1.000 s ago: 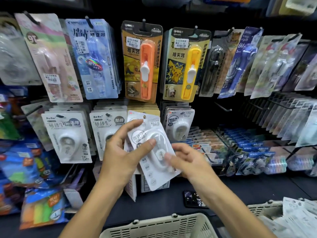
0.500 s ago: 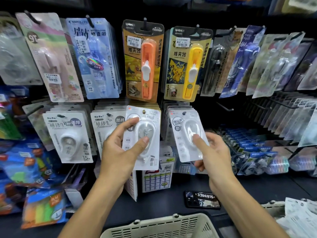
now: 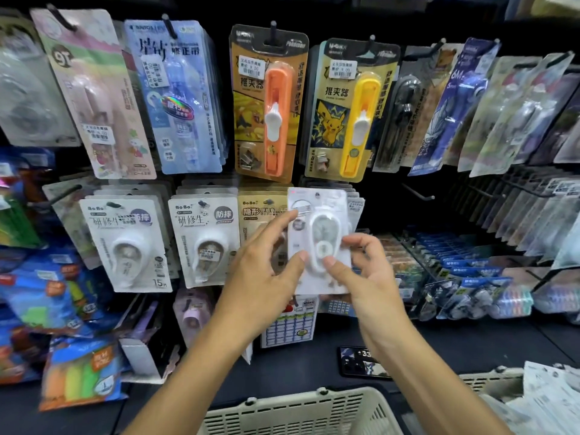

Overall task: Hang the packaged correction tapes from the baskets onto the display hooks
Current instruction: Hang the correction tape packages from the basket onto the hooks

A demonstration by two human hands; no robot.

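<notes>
A white carded correction tape (image 3: 318,243) is being held upright between both hands, just in front of the lower row's stacked packs (image 3: 353,208); it is probably light, its card stiff and its blister slick, so the card edges are likely the safest hold. The left hand (image 3: 266,271) is pinching its left edge, the right hand (image 3: 365,274) is gripping its lower right, thumb on the blister. Below the fingers, a cream basket (image 3: 301,409) is waiting.

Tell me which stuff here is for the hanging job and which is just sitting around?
For the job:
- white tape pack, held by the left hand and right hand
- front basket
- right basket with more packs
- hung tape rows

Just sitting around:
- orange clip pusher
- yellow clip pusher
- phone
- highlighters
</notes>
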